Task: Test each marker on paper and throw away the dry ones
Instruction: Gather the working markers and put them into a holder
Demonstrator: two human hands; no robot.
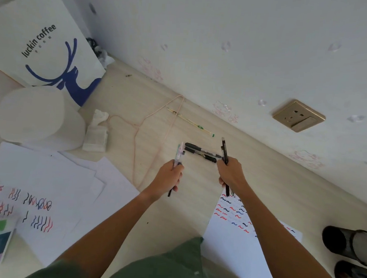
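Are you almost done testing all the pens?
Plenty looks tested: squiggles cover the paper by the right arm and the left sheet. The left hand and right hand each grip pens. Black pens on the desk are left.

One head-worn view — looking forward and down, close over the desk (137, 106) toward the wall (249, 35).

Desk (138, 88) pale matt wood-grain laminate. Luckin coffee bag (44, 44) smooth white paper. Socket plate (299, 115) brushed gold metal look. Pen holder (352, 246) black mesh. Pens (201, 151) glossy black plastic.
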